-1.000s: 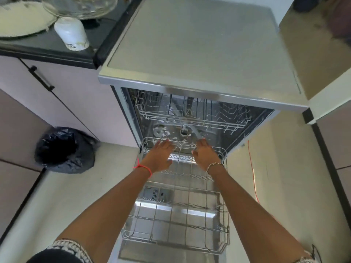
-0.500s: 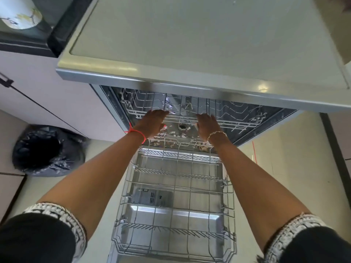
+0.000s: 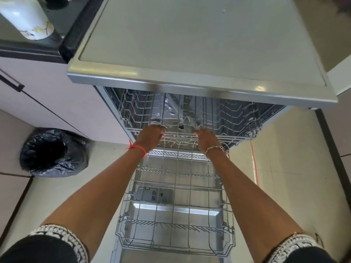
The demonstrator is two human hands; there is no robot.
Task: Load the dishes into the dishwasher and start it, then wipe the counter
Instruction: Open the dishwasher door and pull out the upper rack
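Head view: where's the upper rack point(image 3: 228, 118)?
— Inside the open dishwasher point(image 3: 190, 44), under its top; left grip point(image 3: 150, 135) and right grip point(image 3: 206, 138) each curl round its front wire.
— And the lower rack point(image 3: 176, 224)?
— Drawn out over the lowered door point(image 3: 171, 210), nearer the person.

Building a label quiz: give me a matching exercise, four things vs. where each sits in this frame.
Things: 1 lower rack; 2 upper rack; 3 black bin bag; 4 white cup.
Places: A on the floor, left; B on the dark counter; C inside the dishwasher; D pulled out over the open door.
Pairs: 1-D, 2-C, 3-A, 4-B.
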